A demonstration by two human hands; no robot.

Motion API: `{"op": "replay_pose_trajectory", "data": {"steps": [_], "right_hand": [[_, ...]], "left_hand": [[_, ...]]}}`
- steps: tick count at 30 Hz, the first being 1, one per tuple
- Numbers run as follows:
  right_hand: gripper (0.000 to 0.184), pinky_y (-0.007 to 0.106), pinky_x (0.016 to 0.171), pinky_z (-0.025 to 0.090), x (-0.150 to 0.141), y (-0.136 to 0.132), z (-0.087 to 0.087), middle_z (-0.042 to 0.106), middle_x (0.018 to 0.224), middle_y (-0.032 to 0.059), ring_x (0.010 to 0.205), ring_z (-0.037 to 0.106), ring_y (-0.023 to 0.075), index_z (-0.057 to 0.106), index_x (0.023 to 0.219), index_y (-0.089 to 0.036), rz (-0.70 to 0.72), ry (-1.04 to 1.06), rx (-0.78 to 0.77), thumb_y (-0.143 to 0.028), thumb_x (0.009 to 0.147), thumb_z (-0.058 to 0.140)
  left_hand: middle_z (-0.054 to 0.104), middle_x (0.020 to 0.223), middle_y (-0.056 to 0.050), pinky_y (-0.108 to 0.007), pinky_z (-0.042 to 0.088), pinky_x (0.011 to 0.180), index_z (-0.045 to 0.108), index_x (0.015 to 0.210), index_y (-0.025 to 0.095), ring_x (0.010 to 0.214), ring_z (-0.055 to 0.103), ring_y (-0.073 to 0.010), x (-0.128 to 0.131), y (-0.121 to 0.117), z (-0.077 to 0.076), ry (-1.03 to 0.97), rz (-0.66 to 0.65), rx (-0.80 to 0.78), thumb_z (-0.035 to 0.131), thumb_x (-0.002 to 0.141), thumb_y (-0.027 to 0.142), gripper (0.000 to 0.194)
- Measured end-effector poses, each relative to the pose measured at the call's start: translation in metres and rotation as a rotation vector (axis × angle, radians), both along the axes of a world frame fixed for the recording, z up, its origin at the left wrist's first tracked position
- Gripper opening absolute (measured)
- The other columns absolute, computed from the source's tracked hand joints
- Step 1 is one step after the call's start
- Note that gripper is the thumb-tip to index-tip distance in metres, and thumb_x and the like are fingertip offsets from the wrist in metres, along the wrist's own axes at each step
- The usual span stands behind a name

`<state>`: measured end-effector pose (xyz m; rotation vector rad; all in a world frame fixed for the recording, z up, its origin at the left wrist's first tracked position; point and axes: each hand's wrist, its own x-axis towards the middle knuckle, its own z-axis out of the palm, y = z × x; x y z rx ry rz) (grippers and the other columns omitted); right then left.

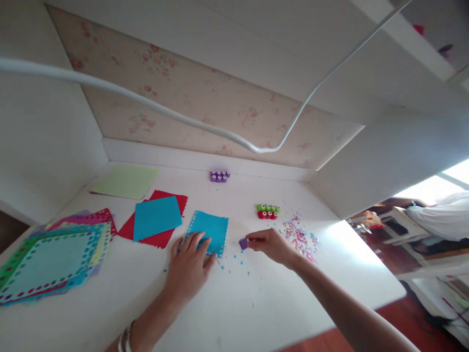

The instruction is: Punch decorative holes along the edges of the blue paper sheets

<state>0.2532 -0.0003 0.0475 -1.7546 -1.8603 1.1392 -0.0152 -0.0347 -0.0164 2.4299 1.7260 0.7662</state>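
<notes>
My left hand (190, 264) lies with fingers spread on the lower left part of a blue sheet of paper (212, 227). Small holes run along the sheet's left edge and bottom edge. To the right of that sheet, my right hand (269, 244) pinches a small purple paper punch (244, 243) between thumb and fingers, close to the table top. The punch is apart from the paper. Tiny blue paper dots (235, 256) are scattered on the table between the two hands.
Purple punches (219, 176) stand by the back wall, green and red ones (268, 211) farther right. Colourful confetti (298, 238) lies beyond my right hand. To the left are blue paper (157, 217) on red sheets, a pale green stack (126, 181) and a hole-edged pile (54, 259). A white cable (176, 115) hangs across.
</notes>
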Motion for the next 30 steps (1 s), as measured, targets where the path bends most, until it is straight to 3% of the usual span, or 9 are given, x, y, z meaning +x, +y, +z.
{"op": "replay_pose_trajectory", "data": {"steps": [2, 4, 6, 8, 11, 14, 22, 30], "right_hand": [[0.026, 0.030, 0.065, 0.054, 0.018, 0.012, -0.003, 0.075, 0.077, 0.0008, 0.069, 0.066, 0.0165, 0.080, 0.098, -0.026, -0.100, 0.144, 0.011, -0.038, 0.076, 0.071], [0.032, 0.032, 0.063, 0.054, 0.039, 0.029, 0.000, 0.075, 0.074, 0.0018, 0.066, 0.066, 0.0174, 0.079, 0.100, -0.024, -0.166, 0.158, 0.099, -0.040, 0.073, 0.073], [0.035, 0.032, 0.060, 0.052, 0.064, 0.050, 0.010, 0.076, 0.077, 0.0028, 0.067, 0.067, 0.0189, 0.079, 0.104, -0.024, -0.195, -0.013, 0.219, -0.044, 0.077, 0.068], [0.035, 0.029, 0.058, 0.050, 0.089, 0.072, 0.021, 0.077, 0.080, 0.0022, 0.067, 0.068, 0.0188, 0.079, 0.104, -0.027, -0.210, -0.377, 0.332, -0.047, 0.082, 0.061], [0.031, 0.028, 0.064, 0.048, 0.122, 0.102, 0.031, 0.078, 0.086, 0.0040, 0.074, 0.070, 0.0211, 0.080, 0.102, -0.028, -0.224, -0.570, 0.388, -0.042, 0.084, 0.059], [0.026, 0.028, 0.067, 0.048, 0.142, 0.124, 0.027, 0.079, 0.088, 0.0034, 0.078, 0.070, 0.0216, 0.080, 0.096, -0.030, -0.172, -0.691, 0.392, -0.035, 0.084, 0.059], [0.028, 0.025, 0.071, 0.048, 0.162, 0.141, -0.001, 0.078, 0.094, 0.0004, 0.083, 0.071, 0.0196, 0.078, 0.102, -0.032, 0.032, -0.849, 0.319, -0.028, 0.088, 0.054], [0.032, 0.027, 0.077, 0.052, 0.156, 0.141, 0.003, 0.078, 0.099, 0.0031, 0.085, 0.072, 0.0202, 0.075, 0.111, -0.029, 0.075, -0.873, 0.270, -0.023, 0.086, 0.056]], "left_hand": [[0.063, 0.133, -0.007, -0.052, 0.029, 0.107, 0.064, 0.118, 0.026, 0.125, 0.053, -0.0282, 0.000, 0.001, -0.001, 0.011, -0.002, -0.002, 0.055, 0.092, 0.034, 0.028], [0.063, 0.132, -0.008, -0.053, 0.029, 0.106, 0.064, 0.118, 0.026, 0.124, 0.054, -0.0284, 0.000, 0.002, -0.001, 0.017, -0.003, 0.000, 0.056, 0.092, 0.033, 0.028], [0.063, 0.131, -0.008, -0.053, 0.030, 0.105, 0.064, 0.117, 0.026, 0.122, 0.055, -0.0287, 0.000, 0.002, 0.000, 0.017, 0.001, -0.001, 0.057, 0.091, 0.033, 0.028], [0.064, 0.131, -0.007, -0.052, 0.031, 0.104, 0.065, 0.117, 0.026, 0.121, 0.055, -0.0287, 0.001, 0.003, 0.001, 0.012, 0.003, -0.003, 0.058, 0.090, 0.032, 0.028], [0.064, 0.130, -0.007, -0.051, 0.030, 0.106, 0.065, 0.117, 0.026, 0.122, 0.055, -0.0286, 0.001, 0.002, 0.002, -0.003, 0.006, -0.003, 0.058, 0.090, 0.033, 0.028], [0.064, 0.130, -0.007, -0.051, 0.029, 0.106, 0.064, 0.118, 0.027, 0.122, 0.055, -0.0281, 0.001, 0.002, 0.003, -0.013, 0.003, -0.014, 0.058, 0.090, 0.033, 0.029], [0.065, 0.129, -0.005, -0.050, 0.029, 0.106, 0.065, 0.116, 0.029, 0.122, 0.055, -0.0271, 0.001, 0.003, 0.005, -0.043, 0.013, -0.047, 0.059, 0.090, 0.036, 0.028], [0.064, 0.130, -0.006, -0.051, 0.029, 0.106, 0.065, 0.117, 0.028, 0.123, 0.054, -0.0277, 0.001, 0.003, 0.007, -0.052, 0.011, -0.066, 0.059, 0.090, 0.035, 0.028]]}}
